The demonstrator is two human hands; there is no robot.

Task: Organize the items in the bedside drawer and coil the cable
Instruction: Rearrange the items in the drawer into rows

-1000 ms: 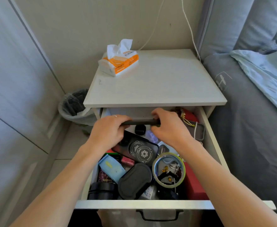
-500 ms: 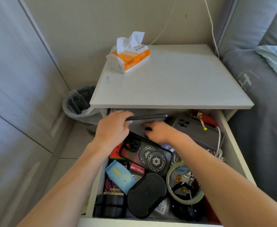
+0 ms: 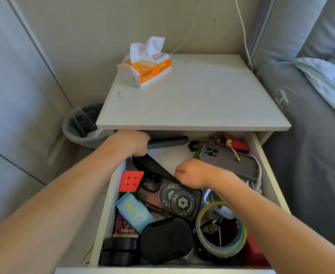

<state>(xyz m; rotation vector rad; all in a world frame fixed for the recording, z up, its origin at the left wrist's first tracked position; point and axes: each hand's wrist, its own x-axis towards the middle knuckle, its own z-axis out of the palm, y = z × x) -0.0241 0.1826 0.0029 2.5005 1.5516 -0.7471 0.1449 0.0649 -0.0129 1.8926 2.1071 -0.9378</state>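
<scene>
The bedside drawer [image 3: 269, 186] stands pulled open and crammed with items. My left hand [image 3: 132, 144] reaches under the tabletop at the drawer's back left and grips a flat dark phone case [image 3: 168, 142], held level. My right hand [image 3: 194, 175] is in the middle of the drawer, fingers curled on the end of a second black case [image 3: 152, 165] that lies slanted there. It rests just above a black snowflake-patterned case [image 3: 174, 196]. A white cable [image 3: 258, 181] is bunched at the right wall beside a grey phone case [image 3: 232, 163].
Also in the drawer are a red puzzle cube [image 3: 131, 180], a blue packet [image 3: 133, 212], a black oval pouch [image 3: 166, 241], a tape roll [image 3: 220, 230] and black round tins [image 3: 119, 252]. A tissue pack [image 3: 146, 70] sits on the nightstand top [image 3: 202, 103]. The bin [image 3: 81, 123] is left, the bed [image 3: 311, 155] right.
My right hand has let go of the flat dark case and dropped to the slanted black case. My left hand has carried the flat case further back under the tabletop.
</scene>
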